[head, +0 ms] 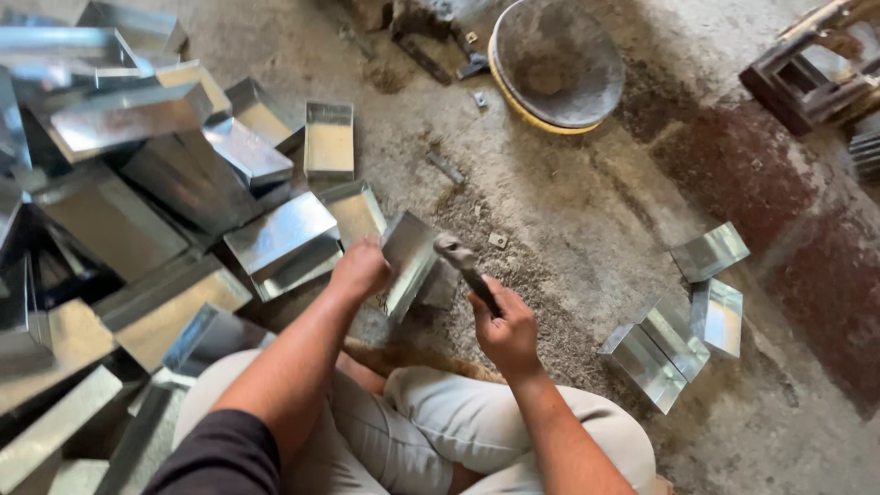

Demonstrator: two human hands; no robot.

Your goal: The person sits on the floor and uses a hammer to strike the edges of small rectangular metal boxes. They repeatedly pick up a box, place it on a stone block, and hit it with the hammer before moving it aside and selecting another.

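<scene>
Head view: my left hand (360, 269) clamped on shiny folded sheet-metal tray (409, 261), tilted on edge above gritty floor (587, 211) — steadied for striking. My right hand (506, 330) fisted around dark-handled hammer (461, 259), head touching tray. Finished trays (683, 316) lie right — pile of sheet-metal blanks (119, 192) left.

A rough concrete floor (587, 202) is covered at left by piled sheet-metal trays (137, 211), with 3 trays (683, 321) at right and a round pan (555, 60) beyond.
</scene>
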